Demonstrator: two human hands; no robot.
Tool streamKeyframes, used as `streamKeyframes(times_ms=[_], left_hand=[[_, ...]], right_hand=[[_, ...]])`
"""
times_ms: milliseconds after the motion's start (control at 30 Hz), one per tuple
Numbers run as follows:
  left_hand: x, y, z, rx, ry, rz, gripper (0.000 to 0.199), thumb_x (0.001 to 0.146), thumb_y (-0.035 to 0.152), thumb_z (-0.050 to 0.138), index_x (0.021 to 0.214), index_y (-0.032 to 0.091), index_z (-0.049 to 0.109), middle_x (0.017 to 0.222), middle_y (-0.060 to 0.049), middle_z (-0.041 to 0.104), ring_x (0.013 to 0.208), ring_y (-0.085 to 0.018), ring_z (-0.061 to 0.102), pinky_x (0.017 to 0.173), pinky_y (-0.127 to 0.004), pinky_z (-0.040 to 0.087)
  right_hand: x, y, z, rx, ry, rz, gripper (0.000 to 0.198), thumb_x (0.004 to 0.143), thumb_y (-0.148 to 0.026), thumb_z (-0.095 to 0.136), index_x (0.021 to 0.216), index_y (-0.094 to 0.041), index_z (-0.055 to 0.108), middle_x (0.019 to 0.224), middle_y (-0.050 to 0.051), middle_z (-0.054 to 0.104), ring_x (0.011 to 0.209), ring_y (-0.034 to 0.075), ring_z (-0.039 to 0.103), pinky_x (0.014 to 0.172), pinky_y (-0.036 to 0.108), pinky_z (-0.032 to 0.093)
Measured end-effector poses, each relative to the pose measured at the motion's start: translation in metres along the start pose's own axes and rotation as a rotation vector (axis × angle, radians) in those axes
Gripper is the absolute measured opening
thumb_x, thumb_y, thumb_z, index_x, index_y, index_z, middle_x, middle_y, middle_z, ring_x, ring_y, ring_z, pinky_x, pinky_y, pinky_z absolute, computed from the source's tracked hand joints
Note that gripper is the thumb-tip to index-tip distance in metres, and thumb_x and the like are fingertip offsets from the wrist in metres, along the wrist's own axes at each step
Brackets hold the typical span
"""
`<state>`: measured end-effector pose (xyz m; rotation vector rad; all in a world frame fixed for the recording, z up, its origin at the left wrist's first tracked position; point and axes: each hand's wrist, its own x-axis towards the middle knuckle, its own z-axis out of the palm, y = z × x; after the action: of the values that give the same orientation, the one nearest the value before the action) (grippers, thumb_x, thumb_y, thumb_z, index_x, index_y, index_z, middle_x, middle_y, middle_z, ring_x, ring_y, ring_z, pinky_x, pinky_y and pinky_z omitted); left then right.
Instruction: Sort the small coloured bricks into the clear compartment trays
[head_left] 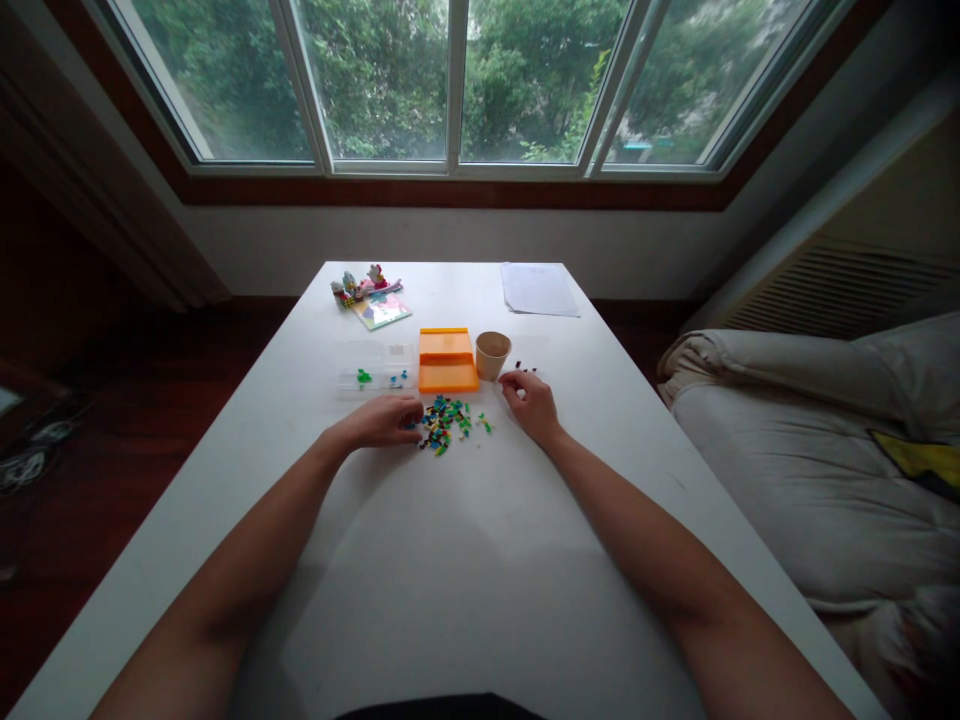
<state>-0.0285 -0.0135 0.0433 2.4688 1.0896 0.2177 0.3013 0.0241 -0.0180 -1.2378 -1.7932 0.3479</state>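
Note:
A pile of small coloured toy bricks (pixel 444 420) lies on the white table, mostly green, blue and dark pieces. At its left edge rests my left hand (pixel 386 420), fingers bent, with a gap between thumb and fingers by the bricks. My right hand (pixel 531 402) is beside a brown paper cup (pixel 493 356), its fingers pinched together low at the cup's right side. Whatever those fingertips hold is too small to see. Several dark bricks (pixel 525 368) lie just beyond the right hand. Left of the orange box (pixel 448 376), a clear tray (pixel 382 358) contains green and blue bricks.
Small figurines (pixel 367 284) and a pastel card (pixel 384 310) occupy the table's far left corner. Sheets of paper (pixel 540 288) lie at the far right. A pale sofa (pixel 795 440) flanks the table's right edge, and a window (pixel 457 90) is ahead.

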Motion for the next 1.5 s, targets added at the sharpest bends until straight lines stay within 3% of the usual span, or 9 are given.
streamKeyframes(times_ms=[400, 733, 1067, 1333, 1500], left_hand=[[-0.001, -0.011, -0.001, 0.028, 0.060, -0.074, 0.018, 0.092, 0.031, 0.051, 0.096, 0.022, 0.066, 0.088, -0.003, 0.066, 0.076, -0.016, 0.056, 0.066, -0.026, 0.038], [-0.005, -0.011, -0.008, 0.021, 0.001, -0.069, 0.017, 0.084, 0.026, 0.058, 0.096, 0.022, 0.069, 0.087, -0.003, 0.065, 0.075, -0.016, 0.056, 0.065, -0.024, 0.039], [-0.003, -0.012, -0.002, 0.020, 0.078, -0.058, 0.016, 0.077, 0.015, 0.055, 0.089, 0.021, 0.065, 0.084, -0.001, 0.065, 0.071, -0.015, 0.054, 0.064, -0.024, 0.038], [0.001, -0.016, 0.009, 0.044, 0.115, 0.030, 0.014, 0.085, 0.019, 0.053, 0.085, 0.021, 0.066, 0.094, -0.004, 0.064, 0.079, -0.016, 0.058, 0.071, -0.025, 0.042], [0.001, -0.022, 0.013, 0.057, 0.224, -0.033, 0.017, 0.084, 0.016, 0.051, 0.083, 0.021, 0.067, 0.095, -0.004, 0.064, 0.078, -0.016, 0.059, 0.073, -0.027, 0.044]], right_hand=[[-0.001, 0.002, 0.000, 0.011, 0.004, -0.014, 0.017, 0.088, -0.025, 0.055, 0.095, -0.023, 0.070, 0.091, 0.005, 0.071, 0.078, 0.020, 0.061, 0.071, 0.033, 0.051], [-0.001, 0.001, 0.000, 0.020, 0.010, -0.014, 0.016, 0.088, -0.023, 0.055, 0.095, -0.023, 0.070, 0.092, 0.004, 0.071, 0.078, 0.019, 0.061, 0.070, 0.031, 0.050], [-0.001, 0.002, 0.001, 0.017, 0.009, -0.003, 0.017, 0.088, -0.023, 0.055, 0.095, -0.022, 0.071, 0.091, 0.005, 0.071, 0.078, 0.019, 0.061, 0.068, 0.031, 0.048], [0.000, -0.002, 0.000, 0.023, 0.003, -0.005, 0.016, 0.088, -0.023, 0.056, 0.095, -0.022, 0.071, 0.091, 0.005, 0.071, 0.078, 0.019, 0.061, 0.072, 0.031, 0.049], [0.000, -0.002, -0.001, 0.031, 0.000, -0.009, 0.016, 0.088, -0.022, 0.056, 0.094, -0.022, 0.071, 0.091, 0.005, 0.071, 0.077, 0.019, 0.061, 0.070, 0.031, 0.049]])
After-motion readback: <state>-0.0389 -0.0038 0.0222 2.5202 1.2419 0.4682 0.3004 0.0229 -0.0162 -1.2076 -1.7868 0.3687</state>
